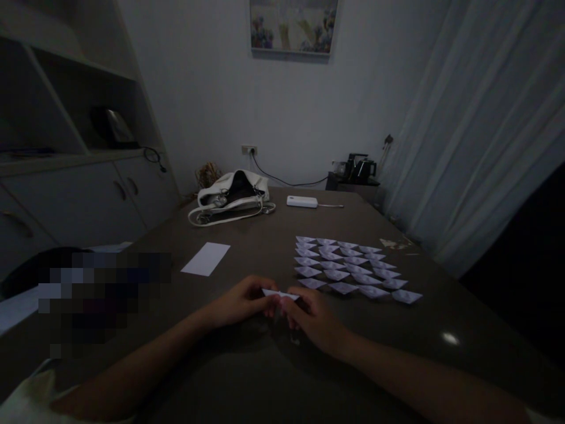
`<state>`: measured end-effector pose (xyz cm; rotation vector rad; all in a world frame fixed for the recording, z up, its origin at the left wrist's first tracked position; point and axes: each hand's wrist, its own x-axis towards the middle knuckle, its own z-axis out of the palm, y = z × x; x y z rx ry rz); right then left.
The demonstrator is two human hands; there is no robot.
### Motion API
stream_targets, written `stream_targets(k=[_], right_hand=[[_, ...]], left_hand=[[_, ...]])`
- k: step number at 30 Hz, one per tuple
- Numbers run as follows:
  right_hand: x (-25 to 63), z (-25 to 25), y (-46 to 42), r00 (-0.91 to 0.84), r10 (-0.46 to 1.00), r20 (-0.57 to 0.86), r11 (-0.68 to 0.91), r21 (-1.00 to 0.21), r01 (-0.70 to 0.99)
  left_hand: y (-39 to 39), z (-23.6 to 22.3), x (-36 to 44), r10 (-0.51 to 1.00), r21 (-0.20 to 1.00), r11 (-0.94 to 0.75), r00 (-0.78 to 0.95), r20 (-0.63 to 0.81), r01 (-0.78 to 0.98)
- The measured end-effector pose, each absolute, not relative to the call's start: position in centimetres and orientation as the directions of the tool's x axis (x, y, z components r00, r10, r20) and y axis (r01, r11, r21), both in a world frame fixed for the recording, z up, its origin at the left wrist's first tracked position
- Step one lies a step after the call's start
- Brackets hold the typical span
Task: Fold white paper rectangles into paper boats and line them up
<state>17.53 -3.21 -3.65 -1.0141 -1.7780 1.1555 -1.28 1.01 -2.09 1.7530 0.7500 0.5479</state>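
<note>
Pale sleeves [30,399], bare forearms [163,351]

A framed picture [293,25] hangs on the pale wall [198,94] beyond a dark worktop [273,232] in a dimly lit room, with cabinets [70,194] below open shelves [83,63] at left and a pale, draped curtain [459,129] at right.

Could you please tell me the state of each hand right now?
Left hand: closed, holding the folded paper.
Right hand: closed, holding the same folded paper.

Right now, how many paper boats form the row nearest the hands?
4, left to right: first boat, beyond the right hand; second boat; third boat; last boat. None looks hidden.
</note>
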Motion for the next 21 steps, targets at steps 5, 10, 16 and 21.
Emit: stream_targets(k=[5, 10, 16, 21], right_hand=[[17.55, -4.13, -3.17, -0.408, 0.896, 0.176, 0.266, -0.948, 0.177], [17.60, -3.99, -3.26, -0.419, 0.890, 0.181, 0.282, -0.940, 0.193], [17.70, -3.81, -3.36, -0.447, 0.874, 0.190, 0.297, -0.937, 0.182], [17.64, -4.36, -3.25, -0.427, 0.877, 0.221, 0.319, -0.931, 0.174]], left_hand=[[1.10, -2.51, -1.47, 0.787, 0.940, -0.219, 0.617, 0.011, 0.262], [1.22, -2.38, -1.52, 0.732, 0.936, -0.245, 0.681, 0.008, 0.253], [1.40, -2.41, -1.53, 0.704, 0.961, -0.205, 0.711, 0.013, 0.185], [1.46, -2.25, -1.48, 0.652, 0.978, -0.143, 0.758, -0.023, 0.153]])
